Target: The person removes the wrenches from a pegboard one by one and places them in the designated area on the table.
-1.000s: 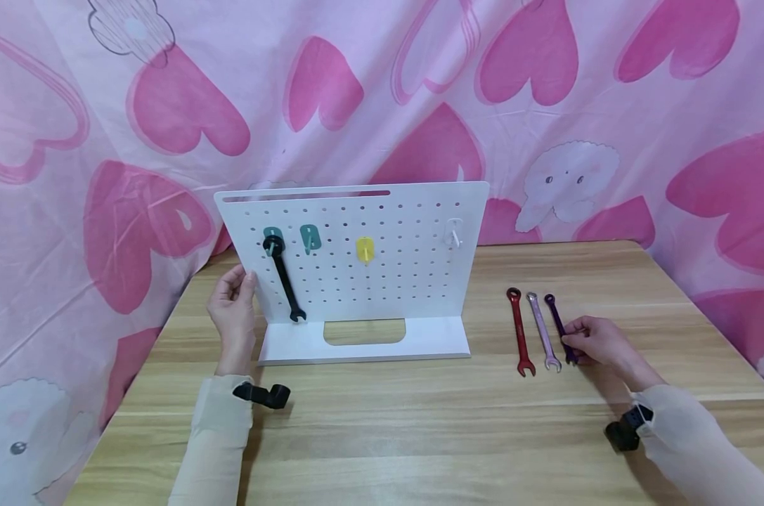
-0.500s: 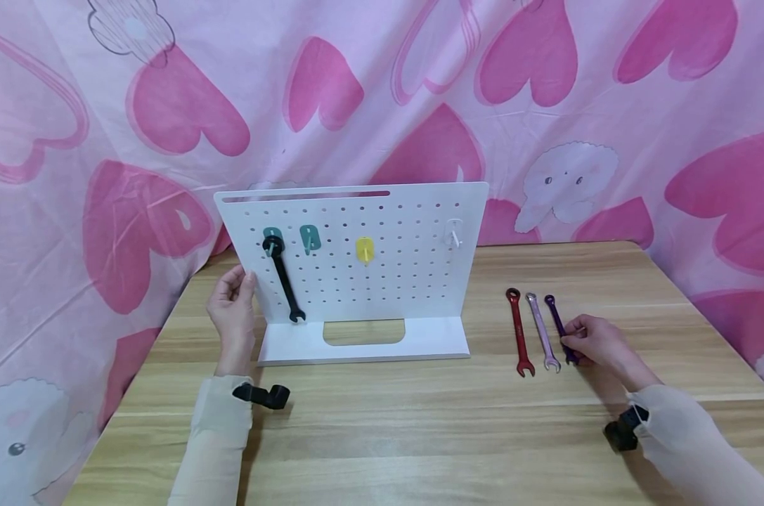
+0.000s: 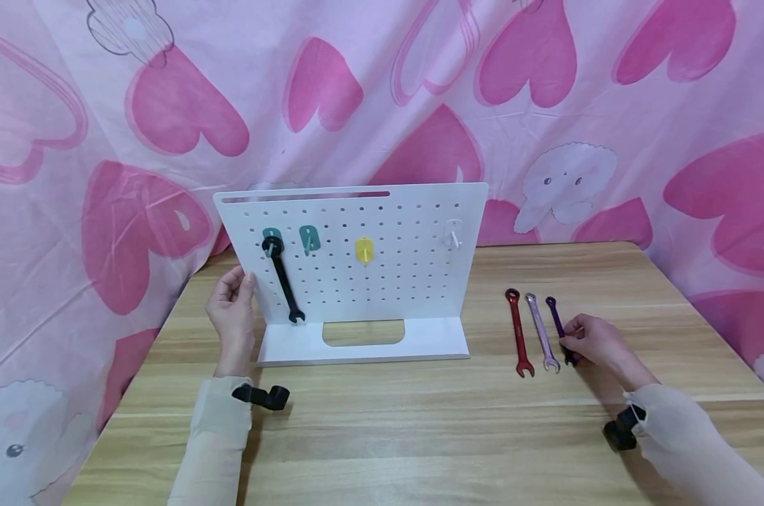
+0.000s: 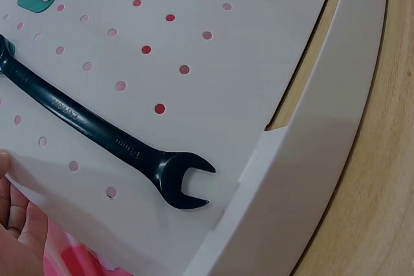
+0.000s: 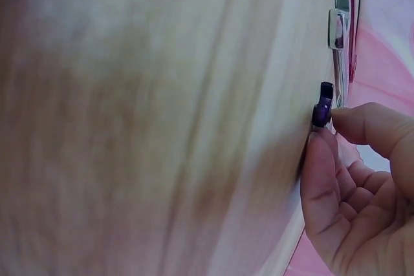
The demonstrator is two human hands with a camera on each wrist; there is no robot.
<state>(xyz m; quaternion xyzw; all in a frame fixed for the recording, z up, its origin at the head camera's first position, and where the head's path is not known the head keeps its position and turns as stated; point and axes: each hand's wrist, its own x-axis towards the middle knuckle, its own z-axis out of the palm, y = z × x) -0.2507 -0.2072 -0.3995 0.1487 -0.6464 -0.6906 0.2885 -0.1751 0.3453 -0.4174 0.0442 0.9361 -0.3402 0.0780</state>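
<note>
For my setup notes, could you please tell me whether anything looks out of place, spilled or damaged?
Nothing looks spilled or damaged. One slight oddity, at most: the white hook on the board stands well apart from the yellow hook and green hooks, so the spacing looks uneven.

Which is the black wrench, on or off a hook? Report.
On: the black wrench hangs by its ring end from a green hook.

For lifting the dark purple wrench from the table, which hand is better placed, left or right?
Probably the right hand: it pinches the dark purple wrench. The left hand is far from it, holding the left edge of the pegboard.
</note>
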